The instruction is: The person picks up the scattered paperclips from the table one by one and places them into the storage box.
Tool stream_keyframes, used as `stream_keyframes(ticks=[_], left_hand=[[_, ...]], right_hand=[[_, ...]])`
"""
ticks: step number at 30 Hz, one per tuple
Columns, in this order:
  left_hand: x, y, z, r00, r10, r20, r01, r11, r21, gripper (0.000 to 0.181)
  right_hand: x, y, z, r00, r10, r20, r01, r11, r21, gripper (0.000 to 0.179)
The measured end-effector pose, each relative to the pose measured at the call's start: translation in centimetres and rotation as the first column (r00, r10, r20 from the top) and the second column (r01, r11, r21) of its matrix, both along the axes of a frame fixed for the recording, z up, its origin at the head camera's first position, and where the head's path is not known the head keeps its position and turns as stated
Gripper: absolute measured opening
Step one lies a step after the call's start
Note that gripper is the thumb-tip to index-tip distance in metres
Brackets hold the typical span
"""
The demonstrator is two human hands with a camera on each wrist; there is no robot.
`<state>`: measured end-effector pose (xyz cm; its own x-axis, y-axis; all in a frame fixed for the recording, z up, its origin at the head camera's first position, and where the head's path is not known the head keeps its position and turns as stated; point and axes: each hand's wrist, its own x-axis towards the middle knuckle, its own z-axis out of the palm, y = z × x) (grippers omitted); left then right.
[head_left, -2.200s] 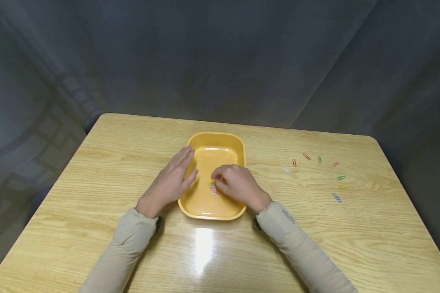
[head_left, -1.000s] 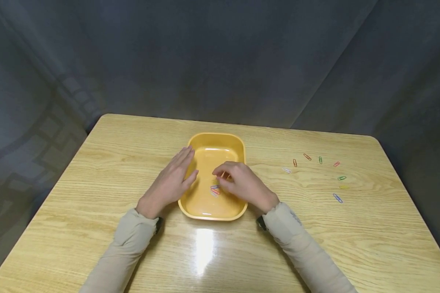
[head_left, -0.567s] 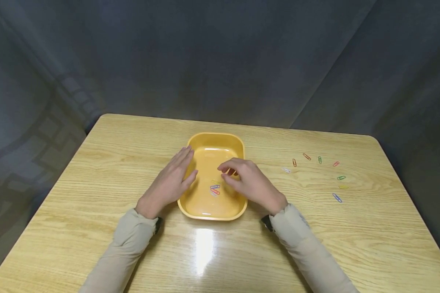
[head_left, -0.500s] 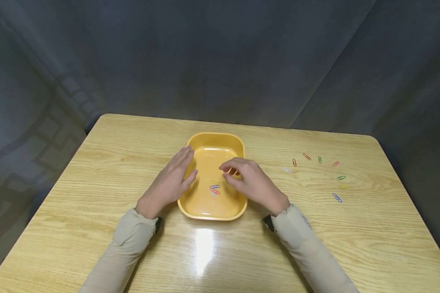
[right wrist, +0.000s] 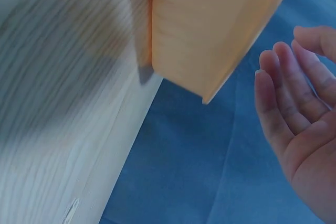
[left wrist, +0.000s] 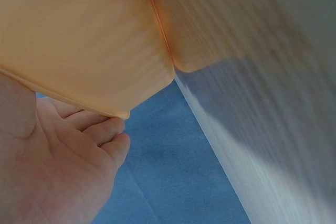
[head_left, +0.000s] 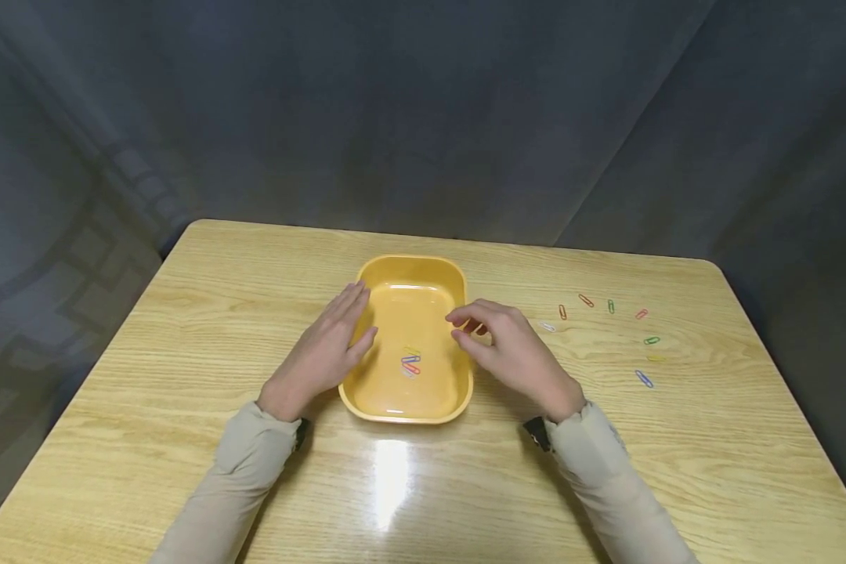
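Observation:
A yellow-orange plastic tray [head_left: 395, 403] stands mid-table, with a yellow paper clip [head_left: 412, 351], a blue paper clip [head_left: 410, 359], a red paper clip [head_left: 411, 368] and a whitish one bunched on its floor. My left hand [head_left: 316, 354] rests along the tray's left rim, fingers extended. In the left wrist view, that hand's fingertips [left wrist: 113, 129] touch the underside of the rim. Just over the tray's right rim hovers my right hand [head_left: 513, 348], fingers loosely bent and thumb apart from them. The right wrist view shows nothing in the right hand [right wrist: 304, 108], which is clear of the tray wall [right wrist: 205, 30].
Several loose paper clips lie in an arc on the wooden table [head_left: 677, 446] to the right, among them a white clip [head_left: 547, 326], a dark red clip [head_left: 562, 312], a green clip [head_left: 611, 306] and a blue clip [head_left: 645, 379]. A dark curtain [head_left: 395, 117] hangs behind the table.
My right hand has let go inside the tray, uncovering the yellow clip by the blue one, and has moved right and up to the right rim. The left hand has stayed in place.

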<state>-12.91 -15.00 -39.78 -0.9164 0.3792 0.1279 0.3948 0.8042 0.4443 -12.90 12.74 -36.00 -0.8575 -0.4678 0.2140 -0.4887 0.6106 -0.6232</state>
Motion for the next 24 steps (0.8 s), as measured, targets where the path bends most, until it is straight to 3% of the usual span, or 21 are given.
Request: stream_keyframes(ticks=[18, 24], left_hand=[[0.0, -0.1, 0.0, 1.0, 0.005, 0.008, -0.005, 1.0, 0.007, 0.065], [0.0, 0.0, -0.1, 1.0, 0.005, 0.002, -0.005, 1.0, 0.014, 0.064]], right_hand=[[1.0, 4.3, -0.6, 0.992, -0.123, -0.014, 0.123, 0.992, 0.022, 0.018], [1.7, 5.7, -1.0, 0.987, -0.15, -0.057, 0.152, 0.988, 0.036, 0.016]])
